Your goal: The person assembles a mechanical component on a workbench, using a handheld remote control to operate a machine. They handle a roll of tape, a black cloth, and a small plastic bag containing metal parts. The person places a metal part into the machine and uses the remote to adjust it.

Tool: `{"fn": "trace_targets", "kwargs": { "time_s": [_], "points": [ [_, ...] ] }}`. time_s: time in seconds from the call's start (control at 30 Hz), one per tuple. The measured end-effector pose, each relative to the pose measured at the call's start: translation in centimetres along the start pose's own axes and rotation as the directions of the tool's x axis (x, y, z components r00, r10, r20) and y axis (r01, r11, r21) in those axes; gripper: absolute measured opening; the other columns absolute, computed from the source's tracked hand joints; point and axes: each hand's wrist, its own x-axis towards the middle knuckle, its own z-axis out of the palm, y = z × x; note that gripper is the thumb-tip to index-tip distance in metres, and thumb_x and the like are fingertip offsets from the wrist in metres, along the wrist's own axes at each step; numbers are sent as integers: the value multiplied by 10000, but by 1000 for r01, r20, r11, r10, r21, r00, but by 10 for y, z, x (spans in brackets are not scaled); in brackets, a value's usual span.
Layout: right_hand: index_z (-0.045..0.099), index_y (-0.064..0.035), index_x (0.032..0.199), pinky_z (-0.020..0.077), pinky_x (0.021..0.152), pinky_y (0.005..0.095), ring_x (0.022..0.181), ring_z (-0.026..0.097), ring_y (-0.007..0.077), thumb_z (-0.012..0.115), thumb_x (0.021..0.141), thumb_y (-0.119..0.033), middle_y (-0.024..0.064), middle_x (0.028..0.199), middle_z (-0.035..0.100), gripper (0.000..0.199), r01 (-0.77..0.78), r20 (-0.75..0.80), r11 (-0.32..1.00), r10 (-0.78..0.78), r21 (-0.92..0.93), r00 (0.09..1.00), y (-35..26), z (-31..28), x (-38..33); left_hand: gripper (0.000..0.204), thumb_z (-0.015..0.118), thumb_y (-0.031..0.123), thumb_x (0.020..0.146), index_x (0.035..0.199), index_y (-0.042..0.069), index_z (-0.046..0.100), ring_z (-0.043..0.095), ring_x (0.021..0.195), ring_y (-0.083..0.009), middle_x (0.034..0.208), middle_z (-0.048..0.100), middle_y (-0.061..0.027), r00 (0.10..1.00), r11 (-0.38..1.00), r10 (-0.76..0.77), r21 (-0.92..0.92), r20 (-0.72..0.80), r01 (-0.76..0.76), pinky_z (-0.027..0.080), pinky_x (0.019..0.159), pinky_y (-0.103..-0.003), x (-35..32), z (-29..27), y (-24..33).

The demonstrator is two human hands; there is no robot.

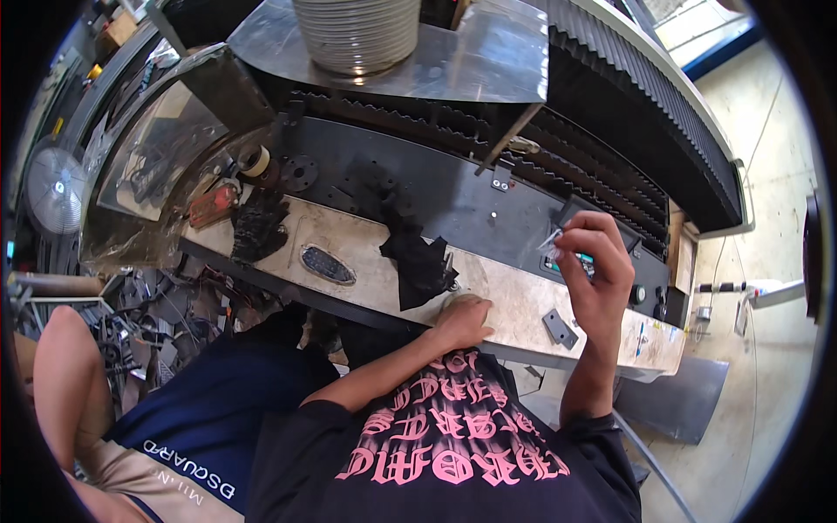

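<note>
My left hand (pixel 465 324) rests on the pale, stained bench top (pixel 514 301) with its fingers curled. Whatever may lie beneath them is hidden. A crumpled black cloth (pixel 418 270) lies just beyond and left of it. Raised above the bench's right part, my right hand (pixel 602 275) pinches a small, clear, shiny piece (pixel 551 244) between thumb and fingers. I cannot make out its kind. Below and left of that hand sits a grey metal block with holes (pixel 560 329).
Dark work gloves (pixel 259 228), a red tool (pixel 214 205) and a tape roll (pixel 255 161) sit at the left. A ribbed pale hose (pixel 357 35) stands above the metal cover. Metal scrap (pixel 192 305) is heaped below. Another person (pixel 209 418) is close on my left.
</note>
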Motion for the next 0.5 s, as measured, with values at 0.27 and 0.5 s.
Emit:
{"fn": "trace_targets", "kwargs": {
  "time_s": [0.27,0.5],
  "points": [
    [720,-58,860,488,693,323,924,608,249,729,681,56,114,1041,612,212,101,94,992,-93,-76,991,-1,62,3,529,526,432,998,1300,-3,549,598,1171,-200,1221,634,-128,996,36,42,-996,-76,-77,465,991,-340,-61,-125,101],
    [740,-116,832,495,694,352,982,589,285,743,627,16,97,1086,624,244,346,227,938,-334,-17,915,-8,93,18,529,404,449,1036,1305,10,525,586,1189,-243,1276,603,-147,905,-243,-389,-928,-173,-282,460,1022,-403,-77,-159,70]
  ]
}}
